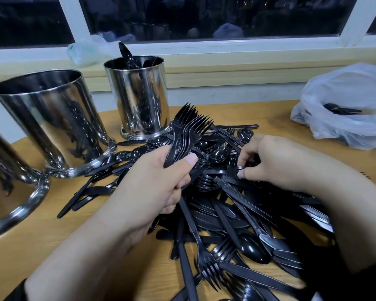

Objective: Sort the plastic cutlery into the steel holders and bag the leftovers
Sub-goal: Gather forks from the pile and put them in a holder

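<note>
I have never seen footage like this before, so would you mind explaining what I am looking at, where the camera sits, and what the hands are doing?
There is no machine here: these are a person's two bare hands, filmed by a wide-angle camera worn on the head, looking forward and down. That is why the arms enter from the bottom edge. On the wooden table lies a heap of black plastic cutlery: forks, knives and spoons mixed together. The left hand grips a bundle of forks, tines up. The right hand reaches into the heap, its fingers pinching one piece. At the left stand shiny steel holders; the far one already holds some cutlery. At the right sits a white plastic bag with a few pieces inside. Behind is a dark window.
</note>
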`<state>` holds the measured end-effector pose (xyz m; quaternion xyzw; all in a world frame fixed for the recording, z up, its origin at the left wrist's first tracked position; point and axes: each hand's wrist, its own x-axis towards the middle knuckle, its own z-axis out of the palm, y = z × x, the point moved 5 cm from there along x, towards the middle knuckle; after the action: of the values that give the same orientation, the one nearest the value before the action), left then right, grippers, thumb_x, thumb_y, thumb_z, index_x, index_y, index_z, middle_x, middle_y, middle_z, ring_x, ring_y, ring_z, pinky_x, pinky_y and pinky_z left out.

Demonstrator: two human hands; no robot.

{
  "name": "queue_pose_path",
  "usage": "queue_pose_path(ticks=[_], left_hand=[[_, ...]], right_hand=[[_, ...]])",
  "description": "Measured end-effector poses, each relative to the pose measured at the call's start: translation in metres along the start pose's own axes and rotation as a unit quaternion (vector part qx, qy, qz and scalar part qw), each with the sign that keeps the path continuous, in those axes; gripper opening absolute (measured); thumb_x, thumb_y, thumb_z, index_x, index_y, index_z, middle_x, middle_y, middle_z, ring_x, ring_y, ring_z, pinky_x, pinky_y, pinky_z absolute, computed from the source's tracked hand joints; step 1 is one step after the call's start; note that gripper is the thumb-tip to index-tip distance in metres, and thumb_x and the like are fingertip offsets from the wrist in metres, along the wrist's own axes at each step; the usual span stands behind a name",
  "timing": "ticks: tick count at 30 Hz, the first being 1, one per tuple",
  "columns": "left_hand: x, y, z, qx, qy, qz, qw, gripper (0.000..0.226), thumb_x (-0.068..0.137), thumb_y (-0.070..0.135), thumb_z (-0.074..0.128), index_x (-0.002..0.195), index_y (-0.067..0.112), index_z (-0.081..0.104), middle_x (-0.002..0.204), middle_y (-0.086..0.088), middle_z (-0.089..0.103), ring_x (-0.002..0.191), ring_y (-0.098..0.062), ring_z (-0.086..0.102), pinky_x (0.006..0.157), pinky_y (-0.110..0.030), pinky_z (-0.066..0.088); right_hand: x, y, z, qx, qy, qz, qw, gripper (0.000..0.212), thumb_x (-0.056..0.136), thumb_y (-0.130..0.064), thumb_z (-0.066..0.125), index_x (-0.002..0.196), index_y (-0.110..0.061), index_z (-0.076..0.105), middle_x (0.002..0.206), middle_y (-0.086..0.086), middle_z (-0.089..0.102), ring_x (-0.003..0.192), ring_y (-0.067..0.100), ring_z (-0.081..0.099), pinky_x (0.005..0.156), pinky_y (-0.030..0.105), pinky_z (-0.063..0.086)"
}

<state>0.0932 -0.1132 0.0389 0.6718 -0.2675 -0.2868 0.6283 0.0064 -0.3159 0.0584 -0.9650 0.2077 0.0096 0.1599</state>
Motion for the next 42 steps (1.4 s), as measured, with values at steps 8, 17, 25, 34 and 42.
queue_pose_path(ticks=[8, 17, 25, 34, 42], left_hand=[[0.000, 0.005, -0.003, -0.008, 0.038, 0.026, 0.999, 0.037, 0.099, 0.034, 0.061, 0.111, -0.001, 0.056, 0.066, 0.000, 0.045, 0.045, -0.012, 0.026, 0.040, -0.019, 0.022], [-0.002, 0.016, -0.009, 0.047, 0.106, 0.077, 0.990, 0.034, 0.104, 0.030, 0.058, 0.078, 0.009, 0.051, 0.055, 0.001, 0.050, 0.041, -0.017, 0.034, 0.040, -0.025, 0.030], [-0.003, 0.015, 0.003, 0.009, 0.035, 0.057, 0.998, 0.020, 0.103, 0.025, 0.058, 0.099, 0.008, 0.066, 0.081, -0.012, 0.077, 0.073, -0.026, 0.076, 0.064, -0.030, 0.062], [-0.008, 0.011, 0.018, -0.059, -0.053, 0.015, 0.997, 0.021, 0.095, 0.040, 0.061, 0.094, 0.021, 0.071, 0.069, -0.005, 0.057, 0.043, -0.013, 0.037, 0.040, -0.024, 0.031], [-0.013, 0.007, 0.024, -0.033, -0.124, -0.042, 0.991, 0.030, 0.082, 0.047, 0.071, 0.076, 0.019, 0.063, 0.055, -0.003, 0.041, 0.034, -0.011, 0.025, 0.037, -0.018, 0.023]], right_hand=[[-0.004, -0.007, -0.016, 0.065, 0.146, -0.048, 0.986, 0.012, 0.087, -0.029, 0.070, 0.080, -0.031, 0.061, 0.093, -0.011, 0.058, 0.085, 0.006, 0.053, 0.074, 0.029, 0.036], [-0.029, -0.018, -0.044, 0.300, 0.394, -0.164, 0.853, 0.021, 0.093, -0.016, 0.061, 0.088, -0.036, 0.063, 0.086, -0.011, 0.066, 0.065, 0.011, 0.055, 0.060, 0.022, 0.043], [-0.020, -0.039, -0.022, 0.425, 0.242, -0.238, 0.839, 0.019, 0.087, -0.009, 0.076, 0.095, -0.026, 0.070, 0.085, 0.000, 0.073, 0.075, 0.006, 0.063, 0.071, 0.020, 0.051], [-0.011, -0.036, -0.017, 0.434, 0.270, -0.180, 0.840, 0.020, 0.083, -0.033, 0.080, 0.090, -0.031, 0.062, 0.073, 0.000, 0.074, 0.073, 0.030, 0.070, 0.079, 0.063, 0.053], [-0.008, -0.042, -0.007, 0.465, 0.189, -0.193, 0.843, 0.035, 0.083, -0.038, 0.081, 0.115, -0.037, 0.069, 0.074, 0.008, 0.067, 0.071, 0.025, 0.061, 0.075, 0.053, 0.051]])
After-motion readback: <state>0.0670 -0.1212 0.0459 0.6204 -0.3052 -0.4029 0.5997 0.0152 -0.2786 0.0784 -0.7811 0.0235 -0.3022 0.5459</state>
